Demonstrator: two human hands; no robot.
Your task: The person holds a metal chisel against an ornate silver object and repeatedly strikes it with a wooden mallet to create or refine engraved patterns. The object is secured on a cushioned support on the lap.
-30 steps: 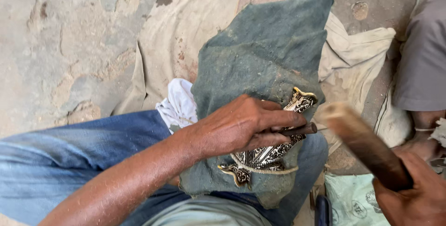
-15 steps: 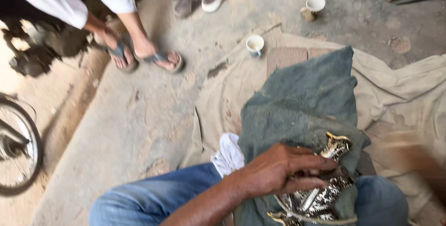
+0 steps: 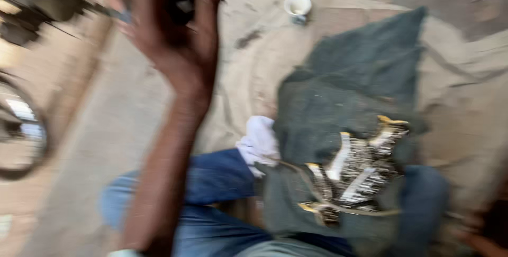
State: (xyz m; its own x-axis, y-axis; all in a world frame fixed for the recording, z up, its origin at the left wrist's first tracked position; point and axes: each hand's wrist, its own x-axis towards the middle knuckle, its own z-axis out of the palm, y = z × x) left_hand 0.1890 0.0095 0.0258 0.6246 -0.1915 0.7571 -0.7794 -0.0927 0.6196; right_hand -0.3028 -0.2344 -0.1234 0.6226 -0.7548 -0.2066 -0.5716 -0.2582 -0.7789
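The view is blurred by motion. My left hand (image 3: 180,29) is raised high at the upper left, away from my lap, and its fingers look curled; I cannot tell whether it holds anything. An ornate silver and gold metal piece (image 3: 360,172) lies uncovered on a grey-green cloth (image 3: 360,72) draped over my knee. A brown smear at the lower right edge may be my right hand (image 3: 479,236); its grip cannot be made out.
My legs in blue jeans (image 3: 211,193) cross the bottom, with a white rag (image 3: 259,140) beside the cloth. A beige sheet (image 3: 465,109) covers the ground. A small white cup (image 3: 298,6) stands beyond it. Part of a wheel (image 3: 21,130) shows at left.
My left hand has let go of the metal piece and swung up to the upper left. The piece now lies bare on the cloth. The camera has swung and blurred.
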